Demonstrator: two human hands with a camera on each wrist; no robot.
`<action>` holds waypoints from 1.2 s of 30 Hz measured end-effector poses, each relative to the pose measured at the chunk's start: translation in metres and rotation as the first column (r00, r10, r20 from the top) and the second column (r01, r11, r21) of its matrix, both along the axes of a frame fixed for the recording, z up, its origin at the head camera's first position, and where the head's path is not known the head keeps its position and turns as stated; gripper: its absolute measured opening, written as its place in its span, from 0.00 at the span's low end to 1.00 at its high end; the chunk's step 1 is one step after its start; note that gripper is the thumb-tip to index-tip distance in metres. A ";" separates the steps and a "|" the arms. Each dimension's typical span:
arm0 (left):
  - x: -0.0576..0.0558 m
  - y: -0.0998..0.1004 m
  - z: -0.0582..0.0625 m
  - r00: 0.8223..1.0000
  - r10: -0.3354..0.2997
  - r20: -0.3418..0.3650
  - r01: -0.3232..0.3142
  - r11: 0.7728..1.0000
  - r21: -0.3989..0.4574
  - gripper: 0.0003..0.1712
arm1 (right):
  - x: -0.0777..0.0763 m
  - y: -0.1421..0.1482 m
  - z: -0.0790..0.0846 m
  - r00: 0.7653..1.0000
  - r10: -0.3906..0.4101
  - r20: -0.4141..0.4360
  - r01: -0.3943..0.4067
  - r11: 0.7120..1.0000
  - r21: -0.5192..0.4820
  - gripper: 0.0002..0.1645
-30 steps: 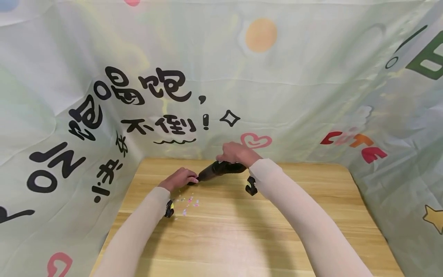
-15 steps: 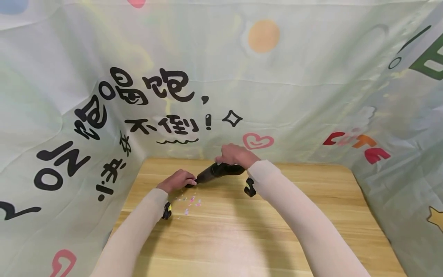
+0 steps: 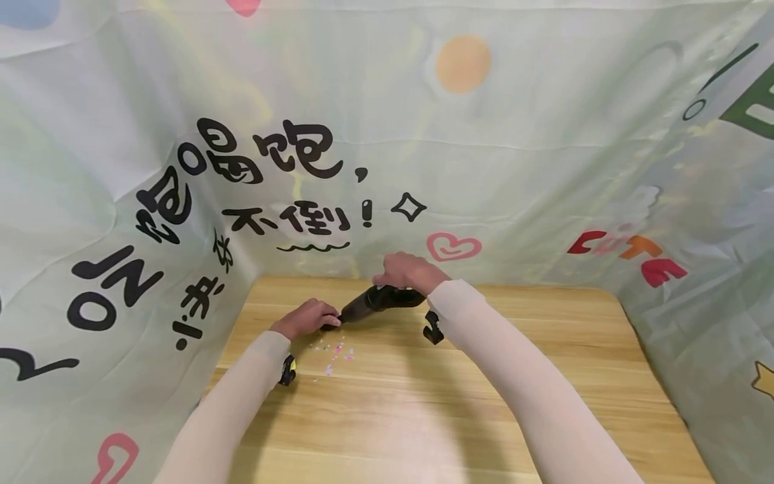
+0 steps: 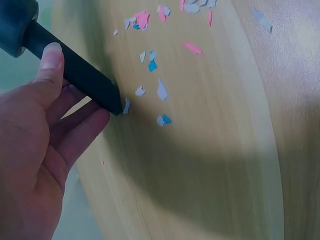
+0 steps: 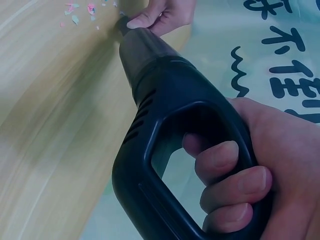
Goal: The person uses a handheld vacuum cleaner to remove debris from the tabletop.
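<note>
Though the nozzle (image 4: 80,72) meets the front of the black handheld vacuum (image 3: 379,300), the work looks barely begun: joining the two parts appears mostly done, whether the nozzle is fully seated cannot be told, and a good many paper scraps (image 4: 142,20) lie loose on the table (image 3: 605,349), left to deal with. Taking the head view's tabletop as a clock face with twelve at the far edge, the vacuum sits toward eleven o'clock and the scraps spread between nine and ten, near the nozzle. As for containers, the smoky-looking dust cup (image 5: 145,52) forms the vacuum's front; its contents cannot be made out. The right hand (image 5: 290,160) has its fingers curled round the loop handle (image 5: 235,122), the vacuum pointing toward eight o'clock in the head view. The left hand (image 4: 37,127) pinches the nozzle between thumb and fingers, its palm partly open; in the left wrist view the tip points to four o'clock, at or just beside one pale scrap.
</note>
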State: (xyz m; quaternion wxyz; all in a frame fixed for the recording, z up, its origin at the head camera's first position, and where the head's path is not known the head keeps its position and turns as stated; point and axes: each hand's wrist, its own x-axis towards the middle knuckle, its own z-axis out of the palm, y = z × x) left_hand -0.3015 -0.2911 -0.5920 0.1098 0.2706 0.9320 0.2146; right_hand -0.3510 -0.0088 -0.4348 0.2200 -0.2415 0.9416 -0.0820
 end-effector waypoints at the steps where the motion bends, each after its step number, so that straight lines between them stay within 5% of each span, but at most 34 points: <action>1: 0.000 -0.001 0.001 1.000 -0.003 0.001 0.003 1.000 -0.001 0.15 | 0.000 -0.001 0.000 1.000 -0.003 0.004 0.003 1.000 -0.001 0.30; 19: 0.009 -0.015 -0.001 0.998 0.016 0.062 -0.018 0.999 0.029 0.16 | 0.001 -0.016 0.002 0.997 0.006 0.072 -0.006 1.000 0.009 0.28; 36: 0.022 -0.022 -0.003 0.999 0.007 0.040 -0.008 0.999 0.044 0.15 | 0.004 -0.023 0.004 0.994 0.046 0.102 -0.047 0.999 0.009 0.30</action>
